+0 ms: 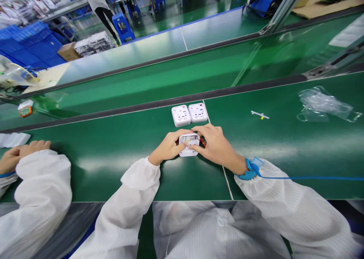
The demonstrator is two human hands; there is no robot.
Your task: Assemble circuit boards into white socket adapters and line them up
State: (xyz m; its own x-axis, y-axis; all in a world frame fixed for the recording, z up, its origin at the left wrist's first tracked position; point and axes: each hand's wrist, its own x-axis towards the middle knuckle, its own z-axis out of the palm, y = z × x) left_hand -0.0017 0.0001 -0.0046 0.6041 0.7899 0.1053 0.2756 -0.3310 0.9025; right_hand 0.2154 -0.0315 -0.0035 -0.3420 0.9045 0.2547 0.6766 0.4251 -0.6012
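Observation:
A small white square device [189,145] rests on the green bench [113,156] in front of me. My left hand [168,146] grips its left side with curled fingers. My right hand [216,145] closes on its right side, fingertips over its top edge, with a small orange-red part showing just beside the fingers. A blue strap [250,168] with a blue cord circles my right wrist. Two more white square devices [189,114] lie side by side just beyond my hands.
A co-worker's sleeve and hands [25,153] are at the left edge. A crumpled clear plastic bag [324,105] and a small white stick [259,115] lie at the right. A green conveyor belt [170,77] runs behind; blue crates [31,43] stand far left.

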